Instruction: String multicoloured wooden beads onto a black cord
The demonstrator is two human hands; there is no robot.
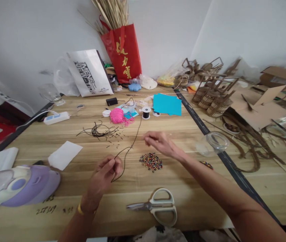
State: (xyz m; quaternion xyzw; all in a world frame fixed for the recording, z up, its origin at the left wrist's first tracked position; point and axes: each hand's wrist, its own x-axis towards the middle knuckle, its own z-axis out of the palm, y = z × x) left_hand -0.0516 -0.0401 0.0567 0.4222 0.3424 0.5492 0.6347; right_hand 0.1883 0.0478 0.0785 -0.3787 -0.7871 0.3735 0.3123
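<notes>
A thin black cord (125, 163) is pinched in my left hand (109, 168), which bends it into a loop. From there the cord runs up the table to a white spool (146, 113) wound with black cord. My right hand (158, 142) is closed just above a pile of small multicoloured beads (151, 162); whatever its fingertips hold, if anything, is too small to see. Between my forearms lie scissors (155, 205) with pale handles, blades pointing left. A tangle of cut black cords (98, 130) and short snippets lies beyond my left hand.
Pink yarn (116, 115) and blue sheets (167, 104) lie at the back. On the left are white paper (65, 155) and a purple-and-white device (24, 186). Clear tape rolls (217, 143), woven baskets (215, 97) and cardboard (258, 109) crowd the right. A red bag (123, 53) stands by the wall.
</notes>
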